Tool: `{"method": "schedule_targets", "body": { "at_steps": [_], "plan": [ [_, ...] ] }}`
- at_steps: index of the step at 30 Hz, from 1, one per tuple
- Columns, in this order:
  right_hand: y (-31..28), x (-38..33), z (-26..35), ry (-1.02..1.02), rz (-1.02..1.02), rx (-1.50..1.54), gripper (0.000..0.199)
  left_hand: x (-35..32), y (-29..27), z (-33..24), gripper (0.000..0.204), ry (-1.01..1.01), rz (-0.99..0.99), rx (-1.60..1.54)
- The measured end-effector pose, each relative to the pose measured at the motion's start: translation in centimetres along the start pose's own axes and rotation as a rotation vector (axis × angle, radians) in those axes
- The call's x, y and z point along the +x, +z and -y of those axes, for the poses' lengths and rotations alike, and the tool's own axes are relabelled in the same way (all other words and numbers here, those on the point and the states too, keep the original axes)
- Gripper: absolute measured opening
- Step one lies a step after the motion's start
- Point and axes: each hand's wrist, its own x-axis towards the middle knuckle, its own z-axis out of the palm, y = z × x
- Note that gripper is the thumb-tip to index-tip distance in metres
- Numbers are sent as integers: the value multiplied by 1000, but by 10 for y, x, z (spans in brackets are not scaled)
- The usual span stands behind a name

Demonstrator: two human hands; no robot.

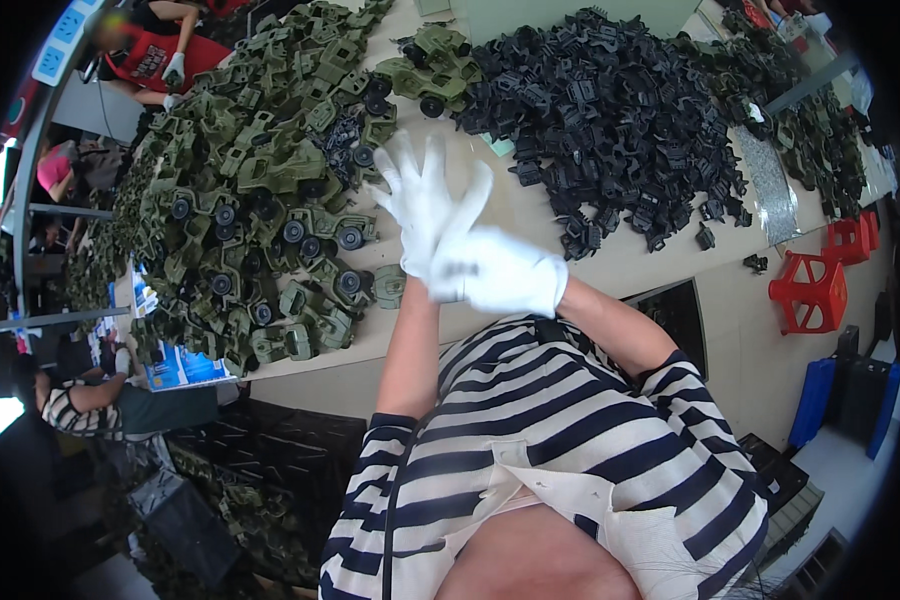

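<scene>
White gloves cover both my hands, which meet above the table's near edge. My left hand (420,205) is raised with its fingers spread, and nothing is in them. Across its heel and wrist lies my right hand (505,268), blurred, its fingers closed on the white glove near the cuff. To the left is a large heap of olive-green toy vehicle bodies (280,175), several with black wheels. Beyond my hands stands a green toy jeep (430,75). A pile of small black plastic parts (610,120) spreads to the right.
The pale table (540,215) shows between the heaps. More green parts (810,130) lie at the far right. Red stools (808,290) stand on the floor at right. People work at left, one in a red apron (160,60). A blue-and-white package (185,368) lies at the left table edge.
</scene>
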Motion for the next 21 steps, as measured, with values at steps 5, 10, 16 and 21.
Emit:
{"method": "schedule_targets", "body": {
  "at_steps": [5,10,16,21],
  "plan": [
    [13,-5,9,67,172,312,15,-27,32,22,45,-174,30,-894],
    [12,-12,-2,279,31,578,19,-40,10,71,43,-569,104,-1166],
    [-22,-96,-98,804,-154,-326,41,-91,-1,120,32,162,499,-229],
    [-4,-159,-119,1106,-741,120,30,-107,37,128,48,446,663,210]
  ]
}}
